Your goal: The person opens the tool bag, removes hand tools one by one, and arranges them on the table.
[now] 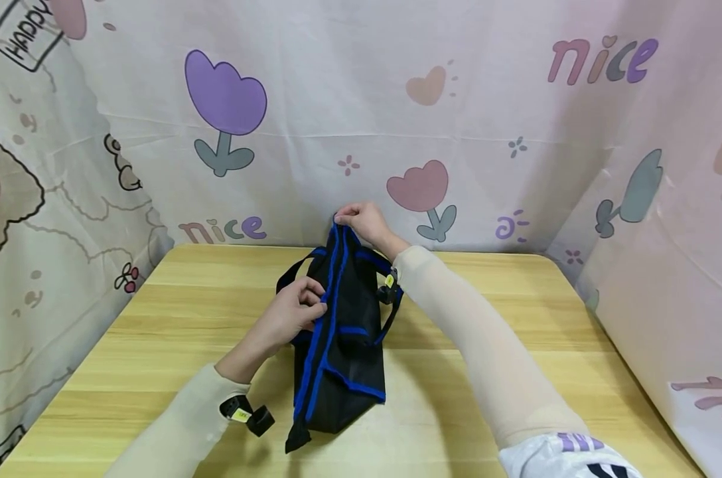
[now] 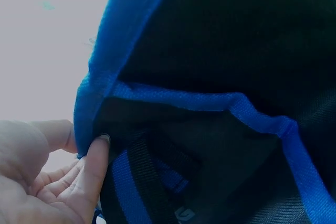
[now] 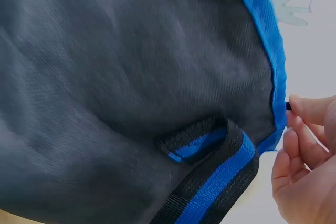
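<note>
A black fabric tote bag [image 1: 361, 358] with blue edging stands on the table, its long zipped top running away from me. At the far end of that top, my right hand [image 1: 367, 224] pinches a small black tab, likely the zipper pull [image 3: 288, 106], between thumb and finger. My left hand [image 1: 290, 307] holds the left side of the top edge about midway along; in the left wrist view its thumb and fingers pinch the blue trim [image 2: 85, 124]. Black-and-blue carrying straps [image 3: 212, 182] hang at both sides. A black end flap [image 1: 298, 435] sticks out at the near end.
The pale wooden table [image 1: 486, 372] reaches back to a printed cloth [image 1: 337, 86] that hangs behind it and along both sides. Small black cameras are strapped to both wrists, the right one [image 1: 388, 289] close to the bag's right strap.
</note>
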A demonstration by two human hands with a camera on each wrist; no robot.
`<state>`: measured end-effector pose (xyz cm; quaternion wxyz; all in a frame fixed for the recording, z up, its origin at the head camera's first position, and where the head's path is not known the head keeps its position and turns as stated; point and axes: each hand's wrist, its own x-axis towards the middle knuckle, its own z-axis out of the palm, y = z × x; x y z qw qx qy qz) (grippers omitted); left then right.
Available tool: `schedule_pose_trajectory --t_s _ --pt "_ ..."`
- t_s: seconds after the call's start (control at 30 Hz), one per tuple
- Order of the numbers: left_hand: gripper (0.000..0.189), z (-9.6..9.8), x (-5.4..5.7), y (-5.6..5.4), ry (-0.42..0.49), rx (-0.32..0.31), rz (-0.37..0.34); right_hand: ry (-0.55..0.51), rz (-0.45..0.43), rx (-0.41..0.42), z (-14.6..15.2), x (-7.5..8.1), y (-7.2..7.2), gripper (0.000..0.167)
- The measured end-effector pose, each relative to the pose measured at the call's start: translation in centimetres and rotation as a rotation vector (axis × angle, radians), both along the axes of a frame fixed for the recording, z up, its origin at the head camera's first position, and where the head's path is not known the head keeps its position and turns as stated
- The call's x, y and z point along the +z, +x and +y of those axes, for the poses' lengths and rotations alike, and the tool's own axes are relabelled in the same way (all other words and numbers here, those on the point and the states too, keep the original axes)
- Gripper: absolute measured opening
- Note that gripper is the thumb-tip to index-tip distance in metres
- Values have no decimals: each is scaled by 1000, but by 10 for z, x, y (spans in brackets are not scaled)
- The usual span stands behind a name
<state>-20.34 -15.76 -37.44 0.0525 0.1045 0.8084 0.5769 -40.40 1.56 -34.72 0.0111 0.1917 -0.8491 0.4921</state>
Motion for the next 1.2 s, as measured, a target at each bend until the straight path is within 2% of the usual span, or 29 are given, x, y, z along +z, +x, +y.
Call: schedule_pose_trajectory --t_s 0.3,0.47,0.67,0.93,1.07,1.2 --pt "23 4 -5 1 17 25 18 -47 -13 53 9 2 31 13" --pt "21 8 -9 2 50 39 0 -64 -6 55 21 -4 49 14" --pt "22 5 -13 3 79 78 -10 -61 -9 75 20 -4 72 16" --pt "23 1 -13 3 101 91 -29 -76 -12 106 22 -7 103 15" --pt "23 -2 -14 2 141 81 -56 -76 5 112 24 -11 119 15" --pt "24 -7 -16 -1 160 43 -84 -56 12 108 26 -16 131 14"
